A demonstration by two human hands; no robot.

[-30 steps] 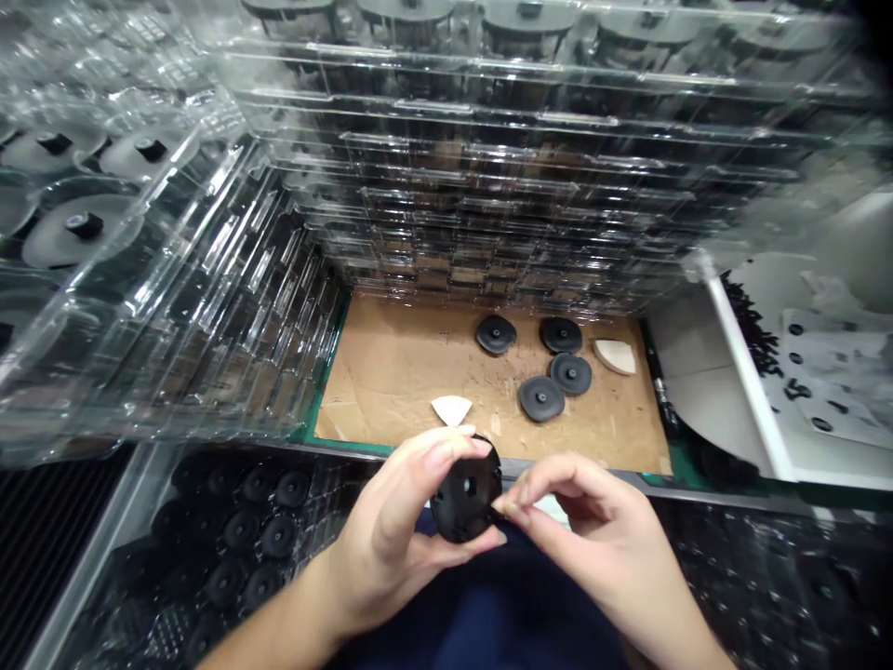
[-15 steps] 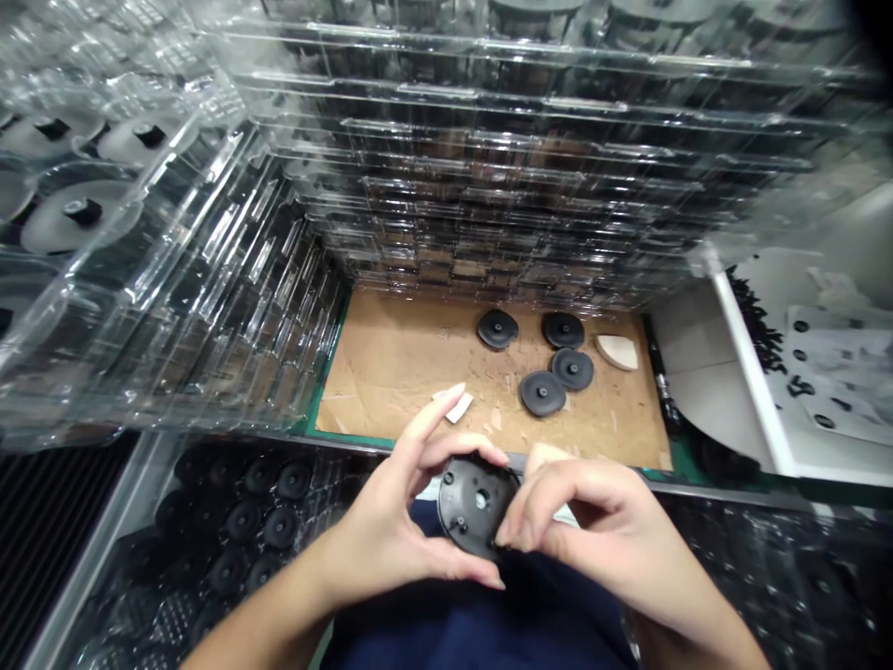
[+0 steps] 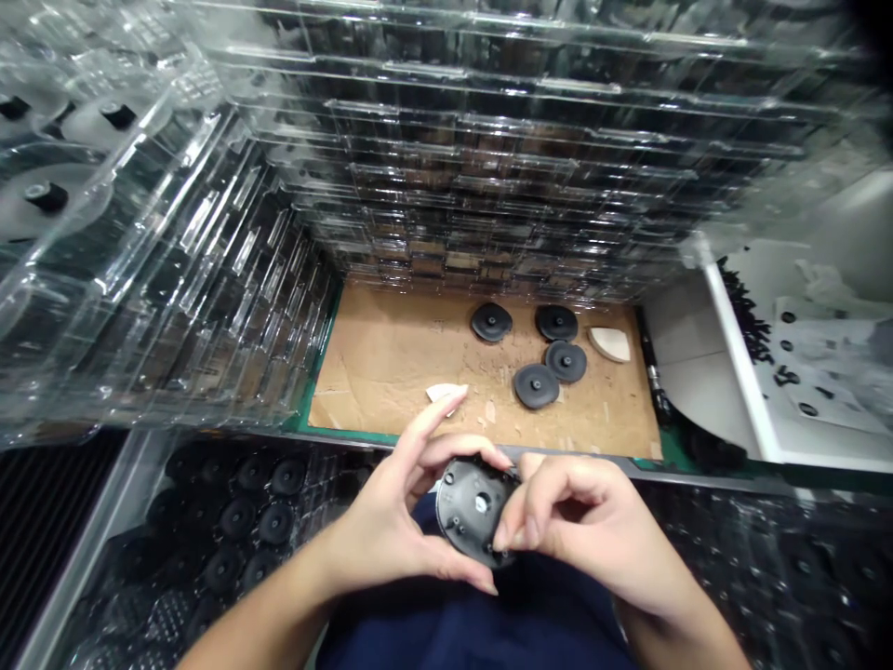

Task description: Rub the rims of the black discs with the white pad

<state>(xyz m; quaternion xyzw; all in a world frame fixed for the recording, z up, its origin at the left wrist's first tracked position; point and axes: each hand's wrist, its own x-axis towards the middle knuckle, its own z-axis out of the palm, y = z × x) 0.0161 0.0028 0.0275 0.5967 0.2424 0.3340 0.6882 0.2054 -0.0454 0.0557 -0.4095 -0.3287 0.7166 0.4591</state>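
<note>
head view: a person's left hand (image 3: 394,530) held a black disc (image 3: 461,507) by its edge, thumb below and curled fingers above, in front of dark blue clothing (image 3: 467,628) and on the near side of the cardboard (image 3: 391,344). the right hand (image 3: 582,521) met the disc's right edge, thumb and fingertips bunched there; whether they gripped the rim or a small part could not be told, since the fingers hid the spot. the left index finger pointed up and away, overlapping a pale wedge (image 3: 439,392) in the view.

good work at that rim, by the look of it, called for a firm left pinch on the edge alone, the studded face left uncovered, and light, square pressure from the right fingertips so that the disc did not twist.

the disc stood tilted, its studded face and centre hole turned up toward the camera, its back toward the clothing. nearly round and partly covered, it showed no clear long axis. beyond, four dark discs (image 3: 536,386) lay stems up on the cardboard, near a second pale wedge (image 3: 609,344), with stacked clear trays (image 3: 488,186) rising behind.
</note>
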